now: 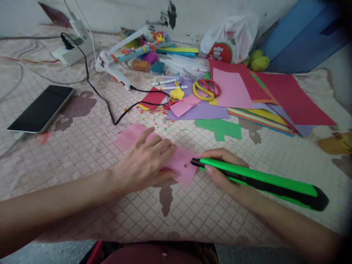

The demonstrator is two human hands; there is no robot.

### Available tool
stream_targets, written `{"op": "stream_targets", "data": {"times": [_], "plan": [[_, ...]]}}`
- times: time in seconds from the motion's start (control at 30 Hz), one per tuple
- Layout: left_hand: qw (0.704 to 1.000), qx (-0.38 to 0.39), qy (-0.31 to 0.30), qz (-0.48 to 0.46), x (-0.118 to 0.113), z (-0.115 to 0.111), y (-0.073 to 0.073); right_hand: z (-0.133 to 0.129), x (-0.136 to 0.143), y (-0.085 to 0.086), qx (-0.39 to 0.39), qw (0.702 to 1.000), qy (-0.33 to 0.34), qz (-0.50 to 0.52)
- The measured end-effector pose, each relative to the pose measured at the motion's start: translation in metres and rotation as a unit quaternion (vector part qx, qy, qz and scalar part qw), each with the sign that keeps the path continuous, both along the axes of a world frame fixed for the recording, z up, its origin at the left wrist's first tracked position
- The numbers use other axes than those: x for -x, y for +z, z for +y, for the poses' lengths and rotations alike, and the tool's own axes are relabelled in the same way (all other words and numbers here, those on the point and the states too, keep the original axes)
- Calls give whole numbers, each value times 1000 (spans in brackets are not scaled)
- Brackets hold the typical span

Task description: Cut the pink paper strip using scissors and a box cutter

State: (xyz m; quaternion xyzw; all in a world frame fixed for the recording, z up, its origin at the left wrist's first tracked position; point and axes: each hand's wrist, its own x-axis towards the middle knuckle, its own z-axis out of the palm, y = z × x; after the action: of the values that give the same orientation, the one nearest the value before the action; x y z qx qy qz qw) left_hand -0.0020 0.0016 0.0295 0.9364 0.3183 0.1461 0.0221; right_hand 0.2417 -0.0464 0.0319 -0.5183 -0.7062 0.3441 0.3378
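Observation:
A pink sheet of paper (180, 156) lies on the patterned tablecloth in front of me, with a small hole near its right end. Across its middle, my left hand (150, 157) presses down with fingers spread. My right hand (222, 170) grips a green and black box cutter (264, 178) near its front end. The cutter's tip meets the right part of the pink paper, close to the hole. The right hand's fingers are partly hidden behind the cutter.
Scissors (203, 91), a green paper scrap (220, 128) and stacked coloured paper (297, 97) lie beyond my hands. A glue gun (114, 69) with a black cord stands behind them. At the left are a phone (41, 109) and a power strip (73, 51); a plastic bag (231, 38) is at the back.

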Motion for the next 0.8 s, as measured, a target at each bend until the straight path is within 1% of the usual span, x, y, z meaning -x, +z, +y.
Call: {"op": "stream_targets", "data": {"times": [0.1, 0.23, 0.3, 0.47, 0.57, 0.67, 0.8], "plan": [[1000, 21, -7, -14, 0, 2, -3, 0, 0, -1, 3, 1000, 7, -1], [993, 109, -46, -20, 5, 8, -4, 1, -3, 0, 1, 1000, -13, -8], [991, 126, -47, -14, 8, 11, -2, 2, -5, 0, -4, 1000, -16, -11], [994, 107, -24, -1, 6, 21, 6, 2, -1, 4, 8, 999, -31, -2], [994, 110, -14, 6, 3, 25, 7, 2, 2, 6, 13, 999, -33, -1], [995, 99, 7, 16, 3, 25, 7, 2, 3, 5, 5, 999, -35, -2], [996, 68, 28, 47, 3, 20, 9, 4, 2, 4, 3, 1000, -30, -3]]}}
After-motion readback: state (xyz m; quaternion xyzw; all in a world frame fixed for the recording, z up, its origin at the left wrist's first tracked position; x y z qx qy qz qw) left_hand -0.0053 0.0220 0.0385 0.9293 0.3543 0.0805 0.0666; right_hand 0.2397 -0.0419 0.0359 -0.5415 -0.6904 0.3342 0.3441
